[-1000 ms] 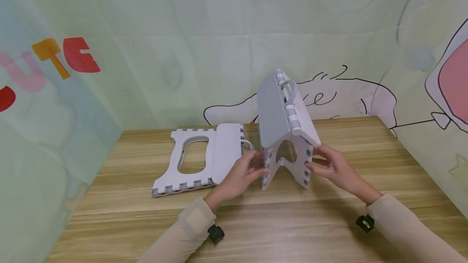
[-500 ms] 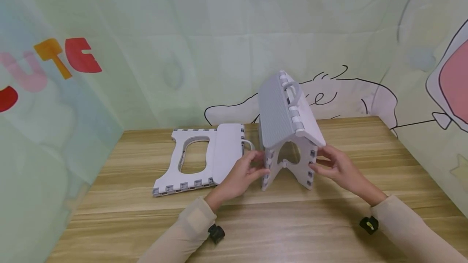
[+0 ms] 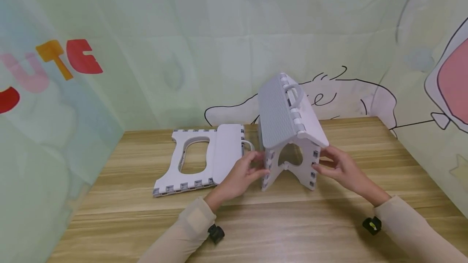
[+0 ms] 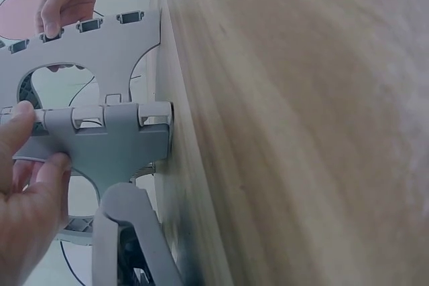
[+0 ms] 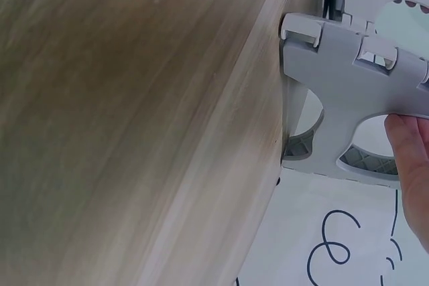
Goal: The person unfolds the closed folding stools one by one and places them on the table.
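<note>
A half-unfolded folding step stool (image 3: 276, 113) stands on the table like a small tent. Its textured seat halves slope down from a ridge with a loop handle (image 3: 295, 94), and its side panels are bent inward at a middle hinge. At the stool's left edge, my left hand (image 3: 241, 175) grips the hinged side panel, thumb on one face and fingers on the other in the left wrist view. My right hand (image 3: 340, 169) holds the opposite edge; its fingers (image 5: 405, 138) reach in at the panel's opening in the right wrist view.
A second folding stool (image 3: 227, 153), folded flat, lies on the wooden table (image 3: 278, 230) just left of the upright one, beneath my left hand. A printed cloth backdrop (image 3: 204, 52) hangs close behind the table and along both sides.
My right hand has moved a little to the right with its side of the stool, so the seat halves and legs have spread wider. My left hand stays nearly in place.
</note>
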`<control>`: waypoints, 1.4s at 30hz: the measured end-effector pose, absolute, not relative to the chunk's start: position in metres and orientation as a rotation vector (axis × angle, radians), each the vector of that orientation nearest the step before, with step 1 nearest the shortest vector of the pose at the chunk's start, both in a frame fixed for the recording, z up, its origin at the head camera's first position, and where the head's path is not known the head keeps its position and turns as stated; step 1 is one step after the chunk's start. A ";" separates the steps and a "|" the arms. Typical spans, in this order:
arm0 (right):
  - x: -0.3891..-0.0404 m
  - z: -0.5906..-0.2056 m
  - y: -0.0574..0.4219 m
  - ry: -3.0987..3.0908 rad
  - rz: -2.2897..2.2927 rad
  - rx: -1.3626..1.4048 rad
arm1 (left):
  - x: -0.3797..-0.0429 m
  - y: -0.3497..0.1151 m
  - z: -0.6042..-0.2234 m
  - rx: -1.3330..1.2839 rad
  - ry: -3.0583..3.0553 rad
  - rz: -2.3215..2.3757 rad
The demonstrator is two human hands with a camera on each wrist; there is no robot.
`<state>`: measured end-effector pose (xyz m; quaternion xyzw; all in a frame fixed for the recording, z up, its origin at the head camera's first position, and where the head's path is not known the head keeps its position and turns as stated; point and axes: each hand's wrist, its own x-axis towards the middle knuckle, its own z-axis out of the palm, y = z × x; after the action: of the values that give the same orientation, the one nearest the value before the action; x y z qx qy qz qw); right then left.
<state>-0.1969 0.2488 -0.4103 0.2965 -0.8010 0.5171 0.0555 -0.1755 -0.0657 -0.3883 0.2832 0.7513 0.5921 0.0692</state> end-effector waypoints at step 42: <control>-0.197 -0.412 0.258 -2.425 1.560 0.865 | -0.194 -0.071 -0.417 0.799 2.249 1.800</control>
<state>-0.1968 0.2580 -0.4117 0.2869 -0.8038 0.5170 0.0657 -0.1944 -0.0707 -0.4169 0.2666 0.7501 0.6004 0.0760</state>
